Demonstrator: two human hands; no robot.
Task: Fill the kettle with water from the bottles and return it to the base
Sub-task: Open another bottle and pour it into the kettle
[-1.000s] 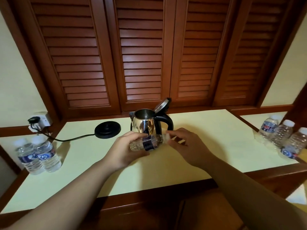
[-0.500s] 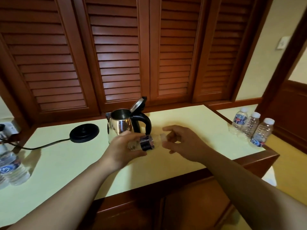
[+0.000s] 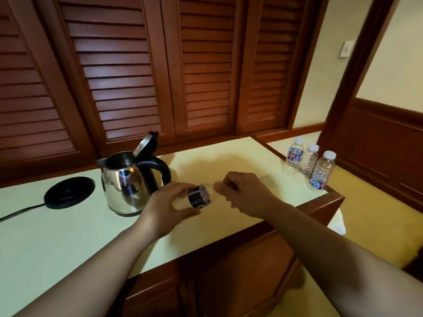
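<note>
**Bottle held sideways in front of the open kettle**

Louvred wooden doors [image 3: 142,72] fill the far wall, and below them runs a pale yellow counter [image 3: 57,243] edged in dark wood. We hold a small plastic bottle [image 3: 198,197] on its side above the counter, near its front edge. Our left hand [image 3: 167,209] grips the bottle's body, fingers curled over the top and thumb underneath, beside the dark label. Our right hand [image 3: 245,191] is closed round the neck end of the bottle, fingers bent over where the cap would sit; the cap itself is hidden, so we cannot tell whether it is on or off.

Just beyond our left hand stands the steel kettle [image 3: 127,186], upright on the counter, its lid [image 3: 146,144] tipped up and back and its black handle facing right. It is off its base [image 3: 69,192], a black round disc lying to the left of the kettle, close by but not touching it. A black cord [image 3: 20,211] runs from the base to the left edge of the view.

On a lower ledge at the far right stand three more bottles [image 3: 309,164] with white caps, upright and packed close together.
</note>
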